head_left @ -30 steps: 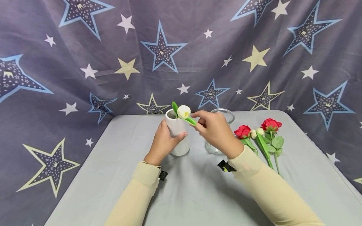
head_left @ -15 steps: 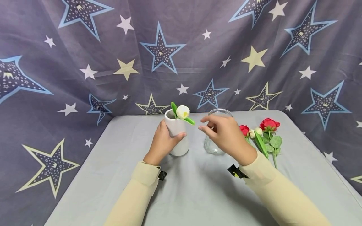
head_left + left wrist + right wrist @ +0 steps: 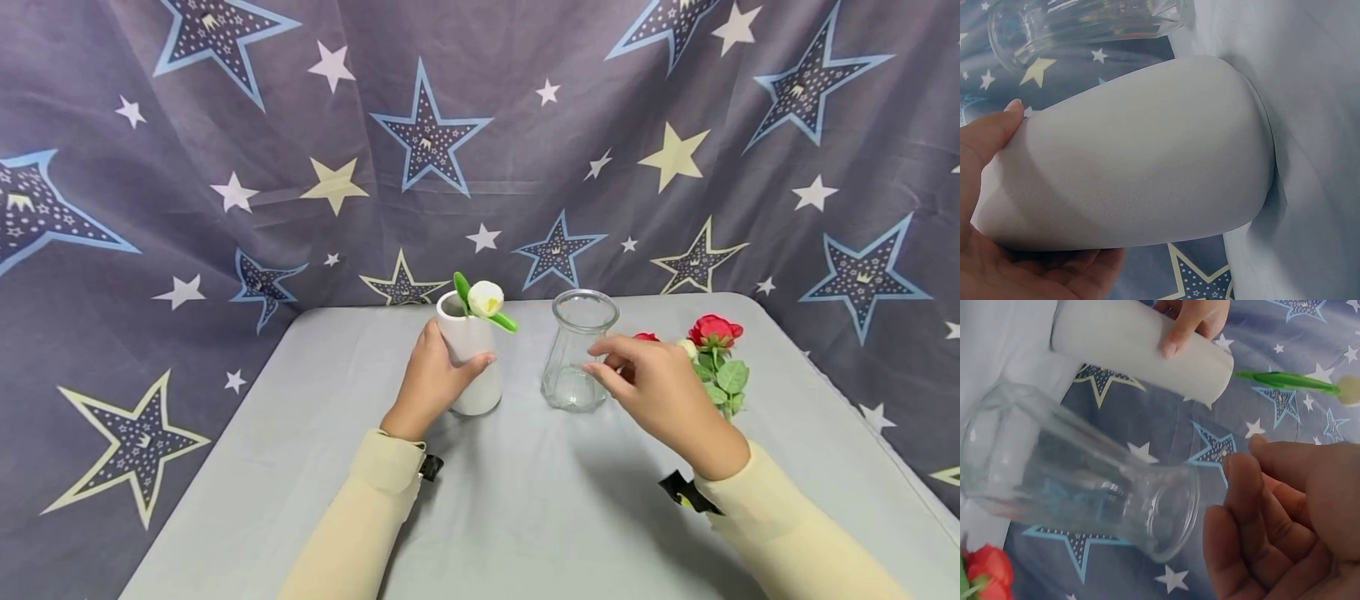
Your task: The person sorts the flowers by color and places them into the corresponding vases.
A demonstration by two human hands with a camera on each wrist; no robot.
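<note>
My left hand [image 3: 427, 383] grips a white vase [image 3: 480, 396] around its side, the thumb lying across the front. The vase's base meets the cloth in the left wrist view. A white tulip [image 3: 486, 298] with green leaves stands in the vase's mouth, its head above the rim and one leaf sticking out to the right. My right hand [image 3: 667, 392] is in the air to the right of a clear glass vase [image 3: 566, 371], fingers loosely bent and nothing between them. In the head view its fingertips overlap the glass vase's side; the right wrist view [image 3: 1279, 531] shows a gap.
Right of the glass vase lie a red rose [image 3: 716, 331] with green leaves, a second red rose [image 3: 646, 337] and another white tulip [image 3: 687, 348], both partly hidden by my right hand. A grey cloth [image 3: 510, 517] covers the table. A star-patterned curtain [image 3: 510, 150] hangs behind.
My right hand has let go of the tulip's leaf and moved right, past the glass vase toward the roses. The left hand still grips the white vase in the same place.
</note>
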